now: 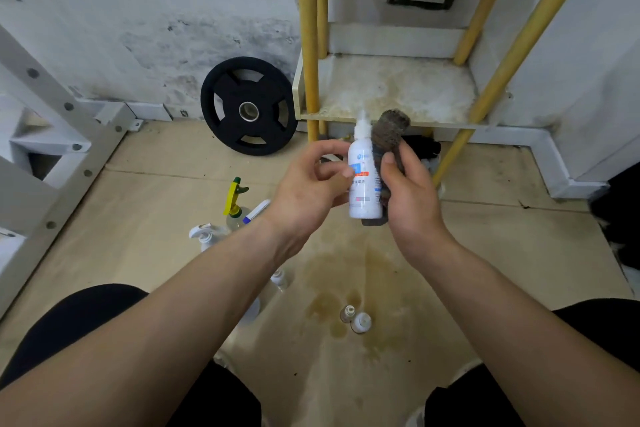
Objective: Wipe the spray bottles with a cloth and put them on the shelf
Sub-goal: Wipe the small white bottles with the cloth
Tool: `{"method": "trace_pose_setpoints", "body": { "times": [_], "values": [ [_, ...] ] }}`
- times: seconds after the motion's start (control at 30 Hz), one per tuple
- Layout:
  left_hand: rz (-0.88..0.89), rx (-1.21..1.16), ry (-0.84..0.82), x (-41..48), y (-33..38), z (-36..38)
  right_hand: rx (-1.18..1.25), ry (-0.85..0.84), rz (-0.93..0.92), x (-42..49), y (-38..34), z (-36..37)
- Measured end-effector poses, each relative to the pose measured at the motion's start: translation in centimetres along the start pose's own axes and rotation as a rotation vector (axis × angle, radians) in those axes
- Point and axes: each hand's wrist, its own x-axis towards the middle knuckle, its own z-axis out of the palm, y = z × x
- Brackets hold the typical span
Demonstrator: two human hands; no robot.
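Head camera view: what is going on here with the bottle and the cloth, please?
A person is wiping a white spray bottle. The right hand grips a dark cloth pressed against the bottle's side, while the left hand holds the bottle at its label. The shelf board in front carries no bottle yet. Other bottles stand on the floor, among them a yellow trigger sprayer and two small bottles.
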Motion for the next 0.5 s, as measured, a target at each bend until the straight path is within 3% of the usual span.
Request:
{"method": "trace_pose_setpoints", "body": {
  "times": [0.13, 0.33, 0.5],
  "values": [
    [-0.025, -0.026, 0.018, -0.4, 0.2, 0.0, 0.010, -0.036, 0.001, -0.4, -0.1, 0.1],
    [-0.024, 0.010, 0.043, -0.2, 0.8, -0.9, -0.360, -0.153, -0.180, -1.4, 1.5, 0.1],
    [-0.106, -0.080, 0.018, 0.0, 0.6, -1.0, -0.149, -0.086, -0.073, -0.5, 0.6, -0.1]
  ]
}}
